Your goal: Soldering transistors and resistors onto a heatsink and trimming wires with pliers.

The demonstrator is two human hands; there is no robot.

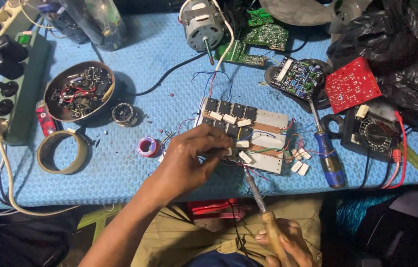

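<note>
Board [263, 129] lay at centre, left hand [189, 160] pinching a wire on it. Right hand [283, 242], at six o'clock, clenched the soldering iron [257, 198]; its tip probably risked scorching neighbouring wires.

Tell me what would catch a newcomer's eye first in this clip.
At the centre of the blue mat, the left hand pinches at a white board of black components, while the right hand at the bottom edge grips a wooden-handled soldering iron angled up to it. A bright red circuit board stands out at upper right.

White component board [268, 129] flat; wooden-handled soldering iron [263, 207] touching it.
</note>
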